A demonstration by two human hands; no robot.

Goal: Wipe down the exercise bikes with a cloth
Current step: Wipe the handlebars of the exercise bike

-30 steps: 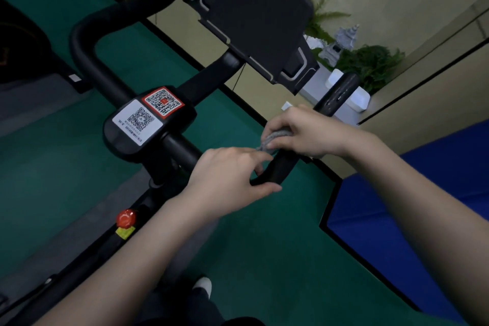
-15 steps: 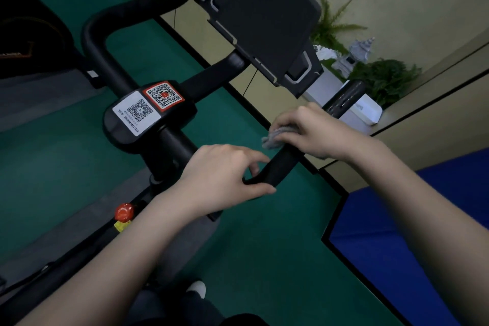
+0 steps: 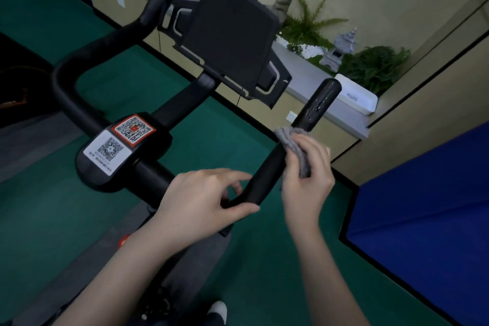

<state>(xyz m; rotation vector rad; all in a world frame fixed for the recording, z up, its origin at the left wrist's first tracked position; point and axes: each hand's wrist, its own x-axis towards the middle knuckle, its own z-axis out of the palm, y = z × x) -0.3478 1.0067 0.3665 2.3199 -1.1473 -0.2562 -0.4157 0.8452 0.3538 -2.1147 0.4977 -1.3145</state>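
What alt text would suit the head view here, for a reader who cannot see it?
A person's right hand presses a grey cloth against the right handlebar of a black exercise bike, while the left hand grips the bar's lower bend. QR code stickers sit on the centre hub, over green flooring.

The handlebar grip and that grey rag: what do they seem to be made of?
Handlebar grip: probably matte black rubber or foam over a tube; wet streaks glint on it. Grey rag: soft looped fabric, likely microfibre or terry, bunched in the right hand.

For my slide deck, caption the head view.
Right hand presses grey cloth against bike's right handlebar grip; left hand steadies the bend.
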